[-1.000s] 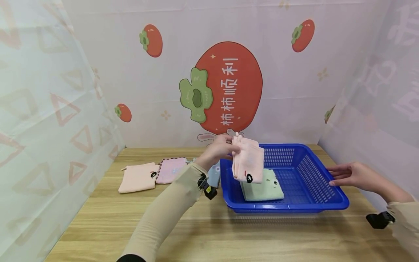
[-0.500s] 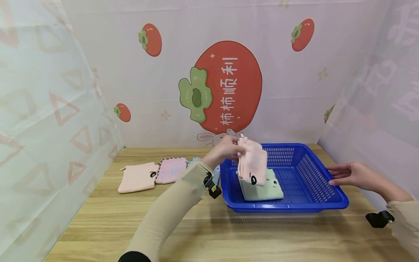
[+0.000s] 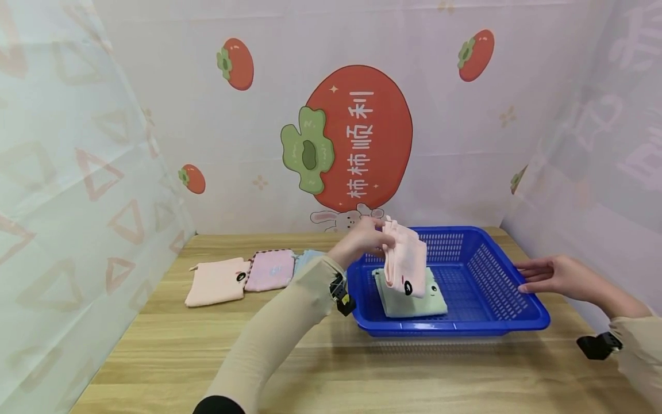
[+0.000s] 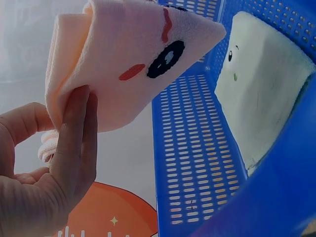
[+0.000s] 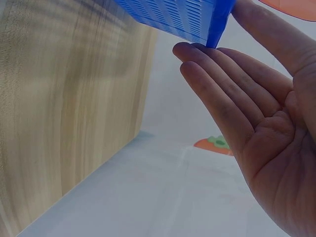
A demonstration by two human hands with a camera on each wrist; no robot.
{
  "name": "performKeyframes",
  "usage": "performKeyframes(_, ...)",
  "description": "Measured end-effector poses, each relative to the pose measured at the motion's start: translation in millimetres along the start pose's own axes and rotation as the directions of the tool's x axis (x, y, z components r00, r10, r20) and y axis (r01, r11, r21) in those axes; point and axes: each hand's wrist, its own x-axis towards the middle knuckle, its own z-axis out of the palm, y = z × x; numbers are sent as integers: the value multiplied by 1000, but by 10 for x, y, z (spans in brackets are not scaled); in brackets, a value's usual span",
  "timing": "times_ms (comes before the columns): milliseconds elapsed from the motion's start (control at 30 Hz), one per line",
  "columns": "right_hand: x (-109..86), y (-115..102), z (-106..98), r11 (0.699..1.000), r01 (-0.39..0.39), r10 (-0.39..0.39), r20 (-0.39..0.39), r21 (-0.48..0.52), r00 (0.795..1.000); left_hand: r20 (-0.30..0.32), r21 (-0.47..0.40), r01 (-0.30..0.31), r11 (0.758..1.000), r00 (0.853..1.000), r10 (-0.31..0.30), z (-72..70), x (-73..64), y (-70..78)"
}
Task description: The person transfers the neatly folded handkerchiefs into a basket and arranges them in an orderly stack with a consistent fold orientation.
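Left hand (image 3: 363,240) pinches folded pink cloth (image 3: 407,261) above green cloth (image 3: 416,306). Right hand (image 3: 561,280), fingers extended, touches blue basket (image 3: 455,326) rim.

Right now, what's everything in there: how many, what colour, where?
Table: one, light wood, beneath
Basket: one, blue, table's right
Held cloth: one, pink, over the basket
Green cloth: one, pale green, inside the basket
Flat cloth: one, pink, table's left
Lilac cloth: one, lilac, beside the flat cloth
Blue cloth: one visible, pale, partly hidden beside lilac cloth
Walls: three, whitish, behind and at both sides
Prints: several, mostly red, on the walls
Sleeves: two, beige, left and right
Wrist devices: two, black, one per wrist
Left hand: one, bare, fingers pinching the held cloth
Right hand: one, bare, at basket's right rim
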Motion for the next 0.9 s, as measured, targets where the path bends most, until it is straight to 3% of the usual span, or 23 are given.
performKeyframes(533, 6, 10, -3, 1000, 9, -9, -5, 7, 1000, 31, -70, 39, 997, 999, -37, 156, 113, -21)
performKeyframes(900, -1, -5, -7, 1000, 13, -13, -2, 8, 1000, 21, -68, 60, 996, 998, -59, 216, 169, -65)
